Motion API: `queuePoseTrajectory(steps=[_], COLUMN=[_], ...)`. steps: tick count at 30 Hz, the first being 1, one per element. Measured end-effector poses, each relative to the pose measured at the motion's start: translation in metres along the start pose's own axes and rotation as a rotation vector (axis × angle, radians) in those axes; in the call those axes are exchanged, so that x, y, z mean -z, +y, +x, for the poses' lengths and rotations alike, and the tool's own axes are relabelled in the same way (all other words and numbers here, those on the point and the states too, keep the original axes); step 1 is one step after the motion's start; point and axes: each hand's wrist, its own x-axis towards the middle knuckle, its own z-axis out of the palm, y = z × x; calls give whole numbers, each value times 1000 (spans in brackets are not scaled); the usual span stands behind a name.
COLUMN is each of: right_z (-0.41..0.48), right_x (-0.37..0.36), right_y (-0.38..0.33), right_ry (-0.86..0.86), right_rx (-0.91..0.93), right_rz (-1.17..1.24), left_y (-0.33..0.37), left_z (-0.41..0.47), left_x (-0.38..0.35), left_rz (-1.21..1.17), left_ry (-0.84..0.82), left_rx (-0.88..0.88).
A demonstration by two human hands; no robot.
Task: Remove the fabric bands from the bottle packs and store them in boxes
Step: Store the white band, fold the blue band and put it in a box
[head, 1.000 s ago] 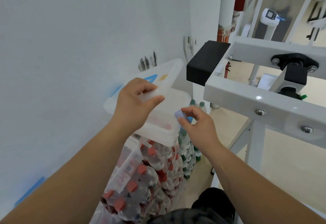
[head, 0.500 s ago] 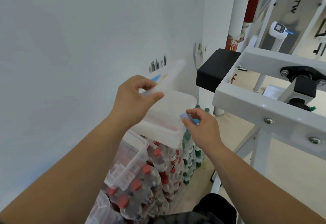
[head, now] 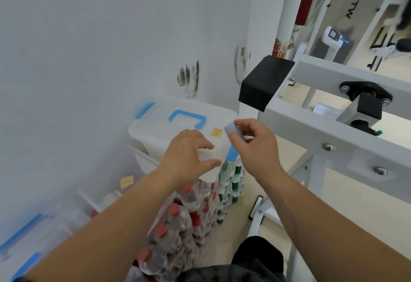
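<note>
fabric band (head: 229,129) pinched; panel (head: 347,37) reads "brtw"

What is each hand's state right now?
Left hand: closed, gripping the corner of the clear plastic box lid.
Right hand: closed, pinching a small pale lilac fabric band.

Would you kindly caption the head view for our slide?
Left hand grips the storage box lid; right hand pinches a pale fabric band.

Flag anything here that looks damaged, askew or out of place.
Dark scuffs, like chipped paint, mar the wall behind the box. Also, the lid is down with the left hand gripping its corner, while the right hand pinches a pale band outside it.
</note>
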Motion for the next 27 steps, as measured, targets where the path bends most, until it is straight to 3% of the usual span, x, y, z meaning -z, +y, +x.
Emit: queuePoseTrajectory(steps=[3, 7, 11, 15, 22, 27], right_z=[16, 38, 55, 64, 53, 52], right_x=[-15, -46, -87, -111, -110, -112], right_y=[-10, -21, -27, -26, -15, -17], right_ry=[-90, -218, -318, -381, -314, -324], right_rx=[8, 50, 28, 19, 71, 99], right_rz=[-31, -122, -144, -232, -312, -350], left_y=[-19, -73, -117, -131, -146, -136], left_z=[4, 19, 39, 44, 41, 50], left_x=[10, 30, 46, 45, 46, 40], left_rz=[-33, 54, 191, 218, 77, 214], left_ry=[147, 271, 70, -142, -40, -58], left_rx=[41, 261, 446, 496, 426, 425])
